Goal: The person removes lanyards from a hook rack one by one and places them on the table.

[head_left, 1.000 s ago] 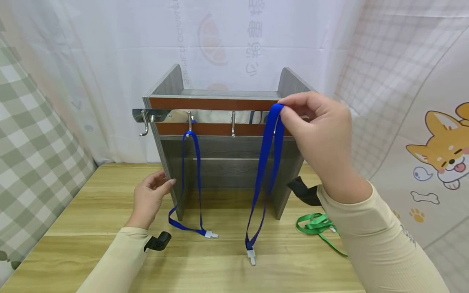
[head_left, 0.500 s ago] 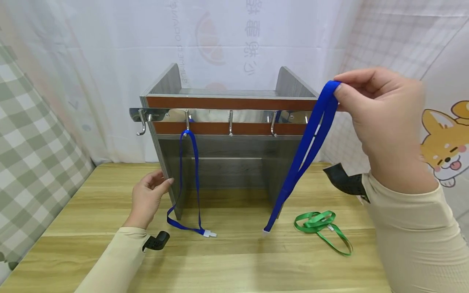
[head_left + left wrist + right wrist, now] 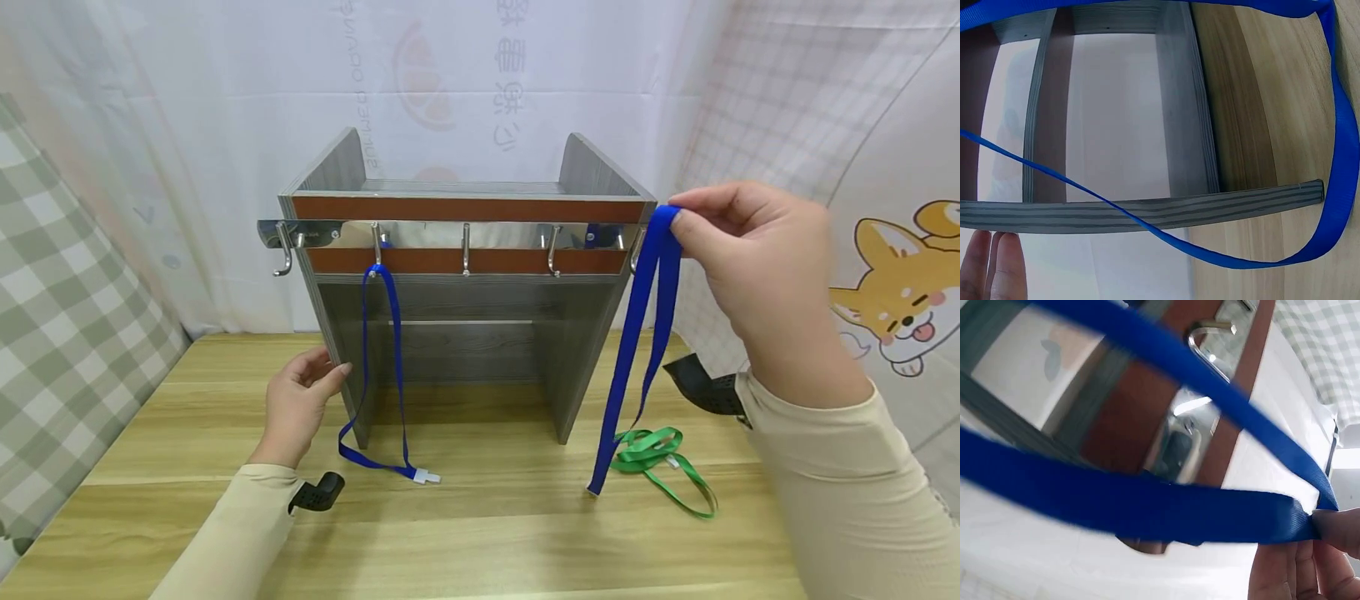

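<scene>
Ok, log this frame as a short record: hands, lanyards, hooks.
left hand: holds the gray shelf's left side panel at its front edge
right hand: pinches the top of a blue lanyard, beside the rail's right end
hook rail: metal, five hooks
hung: second blue lanyard, second hook from left, white clip low near the tabletop
loose: green lanyard, in loops on the tabletop
unclear: whether the pinched lanyard touches the rightmost hook

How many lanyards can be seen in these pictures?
3: one blue lanyard hangs on a hook, another blue lanyard is held by the right hand, and a green lanyard lies on the table.
</scene>
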`<state>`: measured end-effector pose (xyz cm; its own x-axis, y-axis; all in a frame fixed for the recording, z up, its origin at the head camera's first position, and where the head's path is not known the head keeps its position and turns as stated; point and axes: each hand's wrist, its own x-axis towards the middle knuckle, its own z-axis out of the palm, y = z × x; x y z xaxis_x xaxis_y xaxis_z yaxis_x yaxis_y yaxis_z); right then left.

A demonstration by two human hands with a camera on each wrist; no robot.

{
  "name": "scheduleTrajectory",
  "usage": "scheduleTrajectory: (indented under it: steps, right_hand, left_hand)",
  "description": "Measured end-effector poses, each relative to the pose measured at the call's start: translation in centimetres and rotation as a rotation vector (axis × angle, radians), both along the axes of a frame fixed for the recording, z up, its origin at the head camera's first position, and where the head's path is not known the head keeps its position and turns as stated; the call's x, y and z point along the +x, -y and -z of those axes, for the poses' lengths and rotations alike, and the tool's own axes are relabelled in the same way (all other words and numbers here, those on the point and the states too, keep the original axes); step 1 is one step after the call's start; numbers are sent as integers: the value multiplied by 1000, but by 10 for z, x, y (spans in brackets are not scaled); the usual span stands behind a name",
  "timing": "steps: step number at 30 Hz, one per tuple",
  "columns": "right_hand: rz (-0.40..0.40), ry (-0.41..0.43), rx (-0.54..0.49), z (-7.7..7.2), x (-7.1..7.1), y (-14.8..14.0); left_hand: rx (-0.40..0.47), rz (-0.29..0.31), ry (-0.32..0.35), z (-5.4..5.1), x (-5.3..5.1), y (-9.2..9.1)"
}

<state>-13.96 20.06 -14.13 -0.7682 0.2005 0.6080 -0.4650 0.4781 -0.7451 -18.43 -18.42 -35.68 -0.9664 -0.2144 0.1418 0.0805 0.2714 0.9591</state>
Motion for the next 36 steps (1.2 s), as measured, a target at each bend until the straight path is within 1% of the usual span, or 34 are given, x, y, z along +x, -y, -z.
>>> scheduleTrajectory:
  steps: [3, 6, 9, 12, 15, 19, 22, 24, 28, 31, 34, 36]
  right_hand:
    - [7, 23, 42, 8, 0, 8]
    - [-12, 51, 50, 15, -2, 12]
    - [2, 76, 81, 22, -4, 12]
    - [22, 88, 121, 30, -5, 11]
    - [40, 74, 153, 38, -5, 8]
    - [63, 35, 181, 48, 0, 3]
    - [81, 31, 193, 55, 4, -4]
    - [90, 54, 195, 59, 5, -11]
    - [95, 145, 176, 69, 5, -26]
    - [111, 194, 183, 77, 5, -35]
    - [139, 216, 220, 83, 9, -40]
    - [156, 227, 264, 88, 14, -40]
  left_hand:
    - [4, -1, 0, 0, 0, 0]
    - [26, 1, -5, 1, -1, -1]
    - [39, 5, -8, 1, -1, -2]
    - [30, 5, -10, 2, -1, -2]
    - [19, 5, -13, 1, -1, -1]
    - [9, -3, -12, 0, 0, -1]
    - [15, -9, -11, 1, -1, -1]
    - [18, -11, -12, 0, 0, 0]
    - [4, -17, -15, 1, -1, 0]
    - [-9, -17, -14, 1, -1, 0]
    - [-4, -14, -13, 2, -1, 0]
    - [3, -16, -16, 3, -2, 0]
